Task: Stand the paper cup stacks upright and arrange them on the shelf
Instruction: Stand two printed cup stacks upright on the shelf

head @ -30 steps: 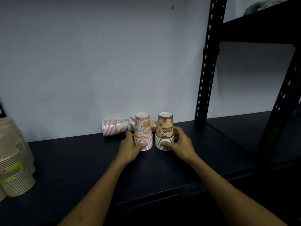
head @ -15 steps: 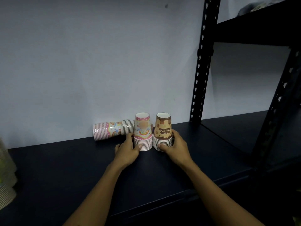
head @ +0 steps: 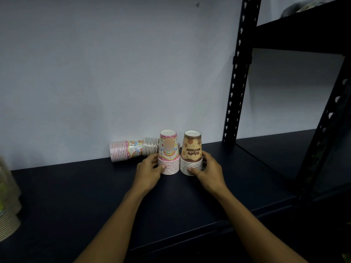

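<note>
Dark shelf [head: 79, 196], two cup stacks stood rim-down, side by side.
Left hand [head: 150, 170] gripped pink stack [head: 168, 154]; right hand [head: 209, 171] gripped brown stack [head: 191, 154].

Two bare arms, nothing worn

Both forearms come into view from the bottom edge, uncovered along all that shows: no sleeve, cuff, glove, watch, band or ring can be made out. The left hand [head: 150, 170] and right hand [head: 209, 170] are bare too, slim at the wrist, with short nails as far as the dim light lets one tell. The light is low and the arms look evenly shaded; fine marks on them cannot be made out.
</note>
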### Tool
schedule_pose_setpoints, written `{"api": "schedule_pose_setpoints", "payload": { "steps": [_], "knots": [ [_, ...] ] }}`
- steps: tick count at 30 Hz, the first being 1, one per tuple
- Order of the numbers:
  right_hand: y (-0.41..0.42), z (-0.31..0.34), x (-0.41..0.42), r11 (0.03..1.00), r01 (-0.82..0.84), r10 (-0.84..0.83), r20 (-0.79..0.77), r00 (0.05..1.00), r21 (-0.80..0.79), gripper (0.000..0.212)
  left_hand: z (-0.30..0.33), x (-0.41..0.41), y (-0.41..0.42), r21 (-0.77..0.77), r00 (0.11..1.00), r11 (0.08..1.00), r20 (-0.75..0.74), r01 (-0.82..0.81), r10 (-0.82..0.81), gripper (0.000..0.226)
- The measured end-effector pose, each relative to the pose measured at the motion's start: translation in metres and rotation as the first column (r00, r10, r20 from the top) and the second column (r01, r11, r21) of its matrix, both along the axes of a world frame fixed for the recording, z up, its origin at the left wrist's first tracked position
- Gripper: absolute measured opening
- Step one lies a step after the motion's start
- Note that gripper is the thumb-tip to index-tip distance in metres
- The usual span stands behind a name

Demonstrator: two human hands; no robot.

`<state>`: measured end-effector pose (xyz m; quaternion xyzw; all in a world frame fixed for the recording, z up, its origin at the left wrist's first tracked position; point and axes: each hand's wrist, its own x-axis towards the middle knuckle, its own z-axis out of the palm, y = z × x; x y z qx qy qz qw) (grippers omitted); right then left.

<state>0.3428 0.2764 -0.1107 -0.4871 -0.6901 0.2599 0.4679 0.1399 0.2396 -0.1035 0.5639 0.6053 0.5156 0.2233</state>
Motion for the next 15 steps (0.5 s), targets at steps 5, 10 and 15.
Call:
{"api": "schedule_pose_setpoints", "payload": {
  "steps": [5, 10, 15],
  "knots": [
    [0.0, 0.0, 0.003, 1.0, 0.028, -0.028, -0.008, 1.0, -0.005, 0.066, 0.004, 0.009, 0.002, -0.032, 0.996, 0.997, 0.064, 0.069, -0.067, 0.06],
    [0.001, 0.001, 0.015, 0.999, 0.049, -0.049, -0.005, 0.999, -0.023, 0.067, 0.006, 0.026, 0.014, -0.023, 0.999, 0.999, 0.024, 0.028, -0.027, 0.056],
    [0.005, 0.009, 0.046, 0.997, 0.054, -0.053, 0.022, 0.998, -0.054, 0.068, 0.005, 0.047, 0.028, -0.037, 0.996, 0.995, 0.026, 0.088, -0.087, 0.057]
  ]
}}
